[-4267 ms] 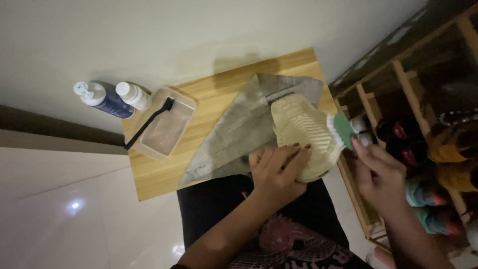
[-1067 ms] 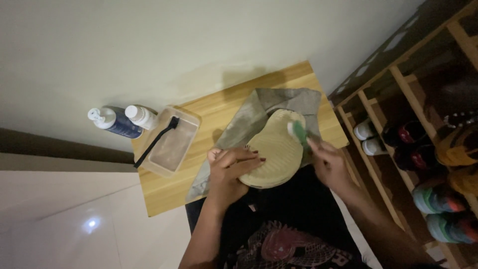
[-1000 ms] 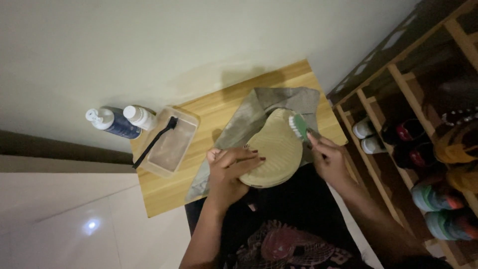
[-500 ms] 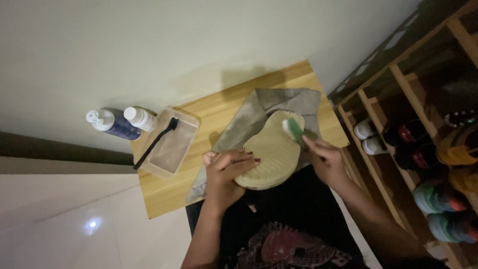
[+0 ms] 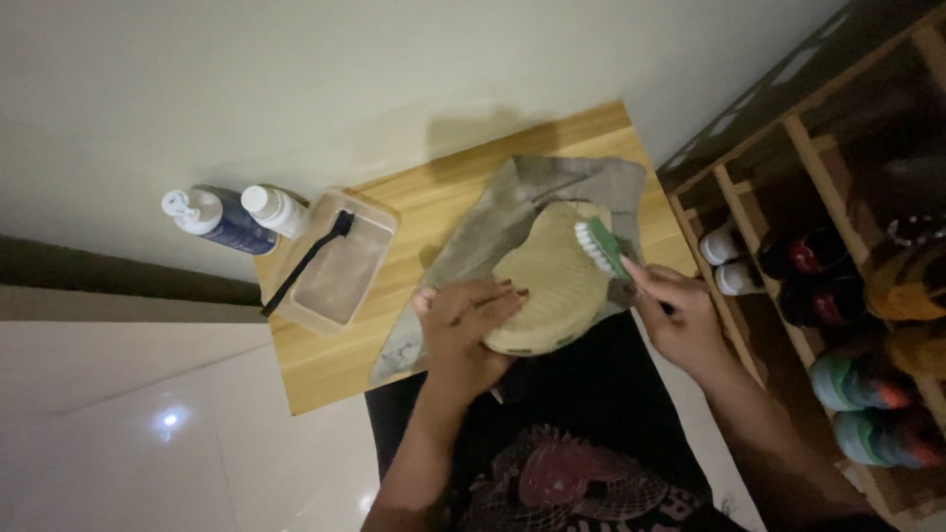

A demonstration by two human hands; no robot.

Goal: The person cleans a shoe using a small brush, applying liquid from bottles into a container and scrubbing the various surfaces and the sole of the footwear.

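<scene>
A pale cream shoe [image 5: 544,286] lies sole-up near the middle of the frame, its underside ribbed with fine cross grooves and its outline a rounded oblong. Its long axis runs diagonally, one rounded end toward the upper right and the other toward the lower left, where the left hand [image 5: 463,330] clamps it, fingers curled over the sole's edge. The shoe rests on a limp, mottled grey cloth [image 5: 483,236] spread in a rough triangle over a smooth light-wood table [image 5: 325,365]. The right hand [image 5: 680,315] is closed around the handle of a small green brush [image 5: 603,246], whose white bristles touch the upper right end of the sole. In the upper left of the frame sits a clear plastic tub [image 5: 340,266] with a thin black brush [image 5: 305,261] laid across it, beside two white-capped bottles [image 5: 232,212]. A slatted wooden rack [image 5: 778,187] of shoes fills the right edge.
</scene>
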